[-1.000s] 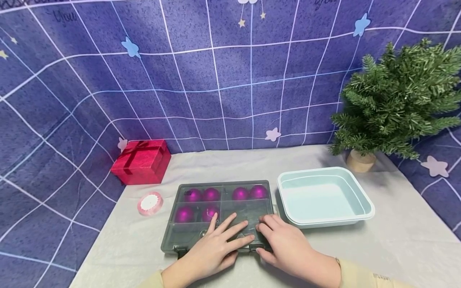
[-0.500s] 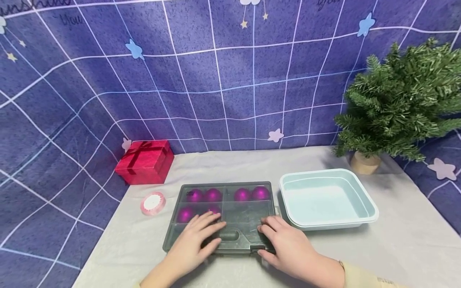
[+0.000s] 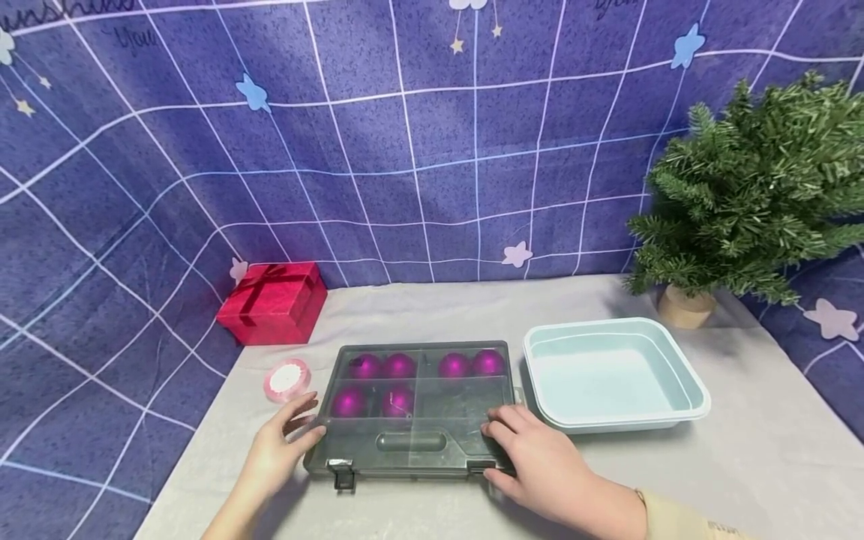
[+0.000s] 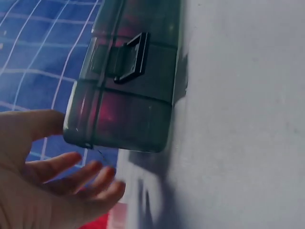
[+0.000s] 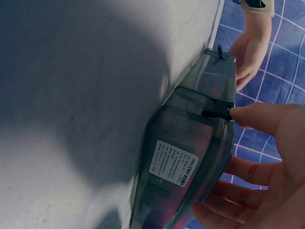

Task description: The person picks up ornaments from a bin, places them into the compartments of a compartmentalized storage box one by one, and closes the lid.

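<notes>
A grey see-through plastic storage case [image 3: 459, 405] lies flat with its lid down. Several purple ball ornaments [image 3: 398, 402] show through it in divided compartments. The left front latch [image 3: 343, 474] juts outward; the right one [image 3: 481, 466] lies against the case. My left hand [image 3: 273, 446] is at the case's left edge, thumb by the corner, the other fingers spread apart from it. With my right hand [image 3: 540, 457] I hold the right front corner, fingertips on the lid. In the right wrist view, my right thumb [image 5: 259, 117] touches the right latch.
Right of the case stands a pale blue tray [image 3: 550, 405]. A small artificial fir tree [image 3: 736, 195] on a wooden base is at the back right. A red gift box [image 3: 270, 304] sits at the back left, with a pink ribbon roll [image 3: 286, 381] in front of it.
My left hand has left the lid and moved left to the case's left edge, uncovering the front handle and left latch. The right hand stays at the right front corner.
</notes>
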A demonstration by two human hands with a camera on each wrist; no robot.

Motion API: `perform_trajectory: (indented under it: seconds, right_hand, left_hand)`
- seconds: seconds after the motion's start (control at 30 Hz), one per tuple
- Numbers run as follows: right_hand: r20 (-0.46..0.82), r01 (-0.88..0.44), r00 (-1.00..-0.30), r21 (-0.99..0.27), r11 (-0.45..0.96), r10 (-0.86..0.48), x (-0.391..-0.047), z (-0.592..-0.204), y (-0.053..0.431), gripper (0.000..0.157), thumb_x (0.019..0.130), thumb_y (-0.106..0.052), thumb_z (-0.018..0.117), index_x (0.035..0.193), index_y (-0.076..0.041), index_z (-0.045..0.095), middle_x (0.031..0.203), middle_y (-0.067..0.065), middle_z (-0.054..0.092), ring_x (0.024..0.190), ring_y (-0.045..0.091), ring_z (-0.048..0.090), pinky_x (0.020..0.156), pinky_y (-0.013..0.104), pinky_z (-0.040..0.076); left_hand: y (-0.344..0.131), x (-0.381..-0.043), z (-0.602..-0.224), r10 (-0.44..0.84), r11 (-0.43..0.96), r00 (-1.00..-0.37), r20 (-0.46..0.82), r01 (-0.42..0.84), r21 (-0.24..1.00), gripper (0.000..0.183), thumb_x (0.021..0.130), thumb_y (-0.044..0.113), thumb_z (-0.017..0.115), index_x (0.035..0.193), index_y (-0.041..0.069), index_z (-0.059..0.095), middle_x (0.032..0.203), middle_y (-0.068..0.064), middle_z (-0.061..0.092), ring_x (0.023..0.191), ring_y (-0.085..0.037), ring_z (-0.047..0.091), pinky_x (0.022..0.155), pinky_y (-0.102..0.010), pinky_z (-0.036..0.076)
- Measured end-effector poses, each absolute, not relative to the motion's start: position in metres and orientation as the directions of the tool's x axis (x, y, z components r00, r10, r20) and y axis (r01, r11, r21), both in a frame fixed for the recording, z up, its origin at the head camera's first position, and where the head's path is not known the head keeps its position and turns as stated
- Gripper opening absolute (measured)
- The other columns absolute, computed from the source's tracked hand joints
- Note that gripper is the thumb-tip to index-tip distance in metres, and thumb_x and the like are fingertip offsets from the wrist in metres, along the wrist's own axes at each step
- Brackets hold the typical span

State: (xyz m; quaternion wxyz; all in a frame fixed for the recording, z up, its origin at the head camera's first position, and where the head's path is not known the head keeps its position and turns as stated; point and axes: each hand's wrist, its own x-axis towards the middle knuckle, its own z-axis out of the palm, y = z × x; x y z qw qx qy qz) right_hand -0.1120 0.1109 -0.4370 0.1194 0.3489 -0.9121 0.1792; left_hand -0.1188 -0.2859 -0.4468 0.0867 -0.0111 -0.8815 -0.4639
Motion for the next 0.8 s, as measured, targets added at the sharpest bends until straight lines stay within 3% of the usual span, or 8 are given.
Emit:
perform_trajectory:
  seconds: [0.1,0.23,0.53,0.7,0.8]
  right_hand:
    - [0.340,-0.680,-0.729,-0.250,0.690,-0.595,-0.112,-0.437,0.111,0.047,0.083,-0.038,0.082,0.118,-0.011,0.069,0.123,0.002,0.062,0.116,0.020,0.057,0.086,0.040,0.056]
    - [0.348,-0.683,-0.724,-0.249,0.686,-0.595,-0.112,-0.438,0.111,0.047,0.082,-0.038,0.082,0.118,-0.011,0.069,0.123,0.001,0.062,0.115,0.020,0.057,0.086,0.039,0.056]
    - [0.365,-0.682,-0.722,-0.233,0.693,-0.588,-0.110,-0.436,0.109,0.045,0.081,-0.037,0.082,0.116,-0.011,0.069,0.121,0.001,0.062,0.114,0.019,0.058,0.084,0.039,0.056]
    - [0.323,-0.677,-0.730,-0.220,0.702,-0.603,-0.110,-0.429,0.108,0.044,0.083,-0.038,0.081,0.115,-0.010,0.070,0.120,0.001,0.062,0.112,0.020,0.058,0.088,0.039,0.054]
    - [0.265,-0.678,-0.735,-0.296,0.673,-0.624,-0.109,-0.417,0.102,0.041,0.087,-0.035,0.078,0.117,-0.009,0.071,0.123,0.003,0.063,0.116,0.022,0.057,0.095,0.042,0.051]
  left_hand:
    - [-0.291,-0.121,-0.452,-0.064,0.376,-0.998,0.011,-0.014,0.926,0.057,0.093,0.001,0.070,0.146,-0.007,0.049,0.138,-0.029,0.056,0.113,-0.018,0.063,0.088,-0.023,0.052]
    - [-0.294,-0.124,-0.457,-0.043,0.217,-0.994,-0.101,-0.108,0.970,0.058,0.096,0.003,0.065,0.149,-0.006,0.044,0.146,-0.028,0.049,0.112,-0.003,0.059,0.090,-0.023,0.049]
    - [-0.299,-0.125,-0.462,-0.032,0.170,-0.981,-0.189,-0.192,0.967,0.062,0.098,0.009,0.064,0.155,0.004,0.042,0.153,-0.019,0.045,0.120,-0.011,0.053,0.095,-0.044,0.039]
    - [-0.299,-0.126,-0.462,-0.042,0.124,-0.977,-0.208,-0.211,0.969,0.062,0.096,0.007,0.065,0.154,0.004,0.042,0.151,-0.018,0.046,0.118,-0.011,0.054,0.095,-0.042,0.039]
    - [-0.299,-0.126,-0.462,-0.043,0.085,-0.978,-0.205,-0.208,0.974,0.062,0.096,0.004,0.064,0.154,0.001,0.042,0.150,-0.019,0.046,0.115,-0.012,0.056,0.092,-0.039,0.044]
